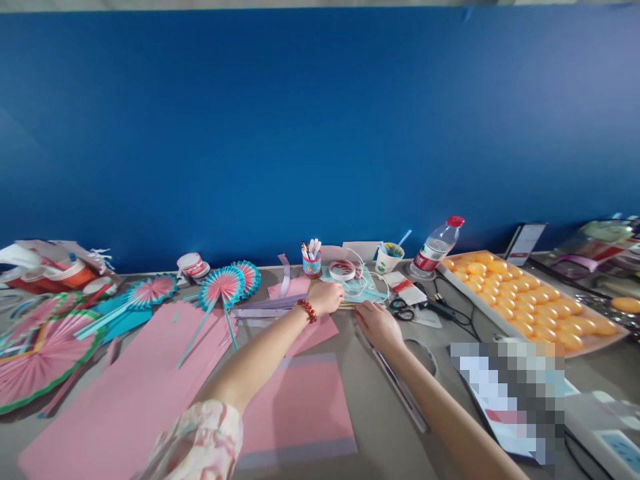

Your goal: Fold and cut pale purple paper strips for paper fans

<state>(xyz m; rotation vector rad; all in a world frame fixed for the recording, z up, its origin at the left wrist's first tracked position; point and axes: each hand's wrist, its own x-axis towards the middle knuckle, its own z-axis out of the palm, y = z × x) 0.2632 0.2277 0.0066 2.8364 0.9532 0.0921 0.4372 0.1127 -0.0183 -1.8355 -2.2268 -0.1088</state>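
Note:
My left hand (pixel 325 297), with a red bead bracelet at the wrist, reaches to the far middle of the table beside a roll of white tape (pixel 343 269). Its fingers are bent together, and what they hold, if anything, is too small to tell. Just to its right, my right hand (pixel 379 325) lies palm down near light blue paper pieces (pixel 369 288); its fingertips are indistinct. Below the hands lies a pink sheet (pixel 300 407) with purple edge strips. A long metallic ruler (pixel 400 393) lies beneath my right forearm.
Pink paper (pixel 120 380) and folded paper fans (pixel 223 287) cover the left. A pen cup (pixel 311 264) and paper cup (pixel 387 259) stand behind. Scissors (pixel 401 309), a bottle (pixel 436 250) and a tray of orange balls (pixel 530 293) are right.

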